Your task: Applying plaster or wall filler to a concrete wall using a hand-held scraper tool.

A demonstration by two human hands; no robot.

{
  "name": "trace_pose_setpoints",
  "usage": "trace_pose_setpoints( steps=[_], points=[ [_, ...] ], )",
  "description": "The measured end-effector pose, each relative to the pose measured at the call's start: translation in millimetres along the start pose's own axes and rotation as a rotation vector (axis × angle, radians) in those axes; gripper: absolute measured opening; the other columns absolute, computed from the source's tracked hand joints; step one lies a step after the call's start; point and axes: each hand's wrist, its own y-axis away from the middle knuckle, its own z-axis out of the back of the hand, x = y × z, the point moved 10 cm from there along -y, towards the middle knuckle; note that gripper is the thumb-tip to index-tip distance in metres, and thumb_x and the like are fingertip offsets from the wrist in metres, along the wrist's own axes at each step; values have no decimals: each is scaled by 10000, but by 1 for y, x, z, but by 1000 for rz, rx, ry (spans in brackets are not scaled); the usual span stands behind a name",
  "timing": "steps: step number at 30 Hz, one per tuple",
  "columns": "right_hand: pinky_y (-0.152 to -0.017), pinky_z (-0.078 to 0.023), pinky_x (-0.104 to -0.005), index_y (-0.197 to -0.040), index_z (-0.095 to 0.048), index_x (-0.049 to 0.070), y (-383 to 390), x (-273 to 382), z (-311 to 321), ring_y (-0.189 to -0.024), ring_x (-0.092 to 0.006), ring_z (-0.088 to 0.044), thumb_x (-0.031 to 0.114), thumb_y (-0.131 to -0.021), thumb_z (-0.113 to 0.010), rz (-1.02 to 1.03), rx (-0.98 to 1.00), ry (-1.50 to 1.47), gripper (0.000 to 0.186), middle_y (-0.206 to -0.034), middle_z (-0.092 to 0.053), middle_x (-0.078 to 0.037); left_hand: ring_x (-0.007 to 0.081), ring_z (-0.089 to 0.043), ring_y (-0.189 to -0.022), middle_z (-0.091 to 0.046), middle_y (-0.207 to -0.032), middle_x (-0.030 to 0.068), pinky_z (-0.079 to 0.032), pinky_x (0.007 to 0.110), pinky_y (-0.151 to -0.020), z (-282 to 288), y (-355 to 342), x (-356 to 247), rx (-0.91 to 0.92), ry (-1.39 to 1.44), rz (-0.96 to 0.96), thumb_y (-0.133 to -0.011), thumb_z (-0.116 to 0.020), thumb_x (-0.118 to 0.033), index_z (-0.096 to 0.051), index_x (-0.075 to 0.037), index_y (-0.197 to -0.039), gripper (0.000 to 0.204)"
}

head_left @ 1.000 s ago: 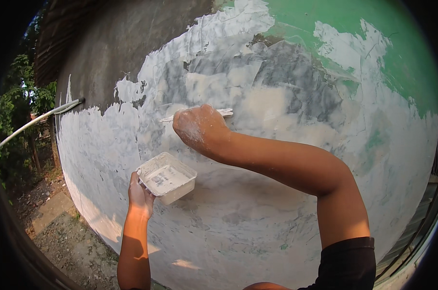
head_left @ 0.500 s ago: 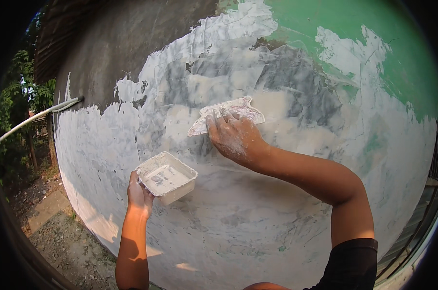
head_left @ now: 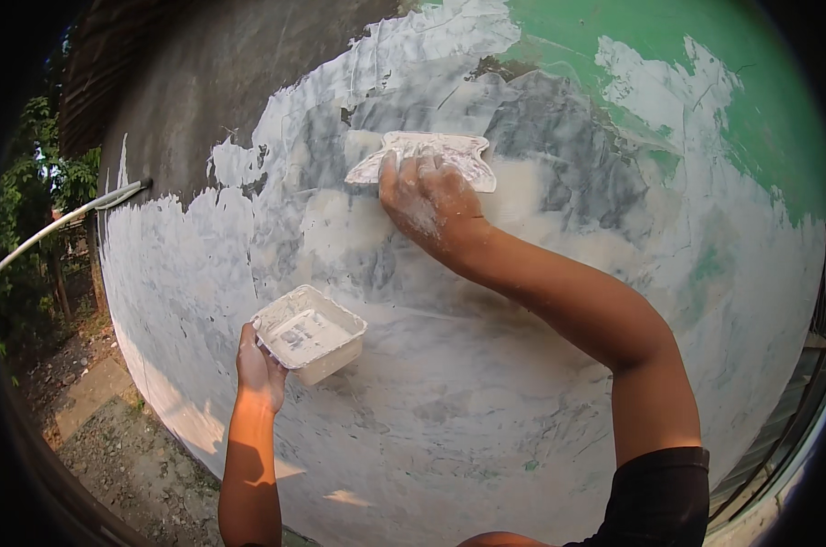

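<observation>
My right hand (head_left: 431, 201), dusted with white, grips a flat putty spreader (head_left: 449, 155) smeared with white filler and holds it against the wall (head_left: 413, 428). Around the spreader the wall carries patchy white and grey putty. Lower and to the left, my left hand (head_left: 262, 369) clasps the side of a square white plastic tub (head_left: 331, 365). The tub is tilted so its inside shows, with whitish putty smeared over its bottom and rim. The fingertips of my left hand are partly hidden behind the tub.
Bare dark wall (head_left: 203, 118) lies at the upper left and green paint (head_left: 769, 100) at the upper right. A pale pipe (head_left: 57, 223) sticks out of the wall at the left. Beyond it are trees and stony ground (head_left: 139, 465). Slatted metal (head_left: 778, 428) stands at the right edge.
My right hand has moved the spreader upward along the wall, and the blade has turned nearer to level. The tub in my left hand has hardly shifted.
</observation>
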Motion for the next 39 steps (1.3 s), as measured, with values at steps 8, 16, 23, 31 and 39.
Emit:
trace_pose_setpoints(
  steps=[8, 16, 23, 31, 39],
  points=[
    [-588, -545, -381, -852, -631, 70, -65, 16, -12, -756, -248, -711, 139, -850, -624, -12, 92, -397, 70, -789, -690, -132, 227, -591, -1206, -591, -1324, 95, -456, 373, -1003, 3, -3, -12, -24, -14, -38, -1035, -396, -421, -529, -61, -1369, 508],
    [-674, -577, -396, -856, -689, 6, -45, -30, -72, -808, -318, -705, 112, -843, -612, -220, -1, -336, 132, -840, -691, -170, 241, -587, -1218, -587, -1310, 91, -462, 387, -1015, 23, -2, -11, -98, -14, -31, -1033, -415, -434, -520, -69, -1372, 509],
    [-624, -574, -383, -843, -675, 8, -20, 63, -17, -785, -284, -720, 106, -814, -626, 108, 212, -575, 113, -780, -696, -159, 242, -585, -1222, -590, -1307, 92, -465, 393, -996, 37, -7, -12, -108, -8, -33, -1025, -430, -431, -533, -72, -1349, 495],
    [-673, -584, -390, -859, -674, 65, -94, -117, -58, -833, -278, -713, 134, -870, -616, -355, -17, -142, 91, -821, -702, -147, 225, -618, -1185, -617, -1322, 93, -484, 367, -964, 9, 3, -7, -59, -20, -29, -1031, -404, -417, -543, -65, -1359, 500],
    [-673, -533, -382, -764, -675, 40, -56, 15, -53, -780, -292, -667, 146, -790, -628, -22, -71, -328, 118, -738, -647, -142, 218, -617, -1197, -604, -1367, 88, -491, 356, -977, 3, 0, 11, -31, 21, -11, -1051, -318, -388, -524, -59, -1390, 516]
  ],
)
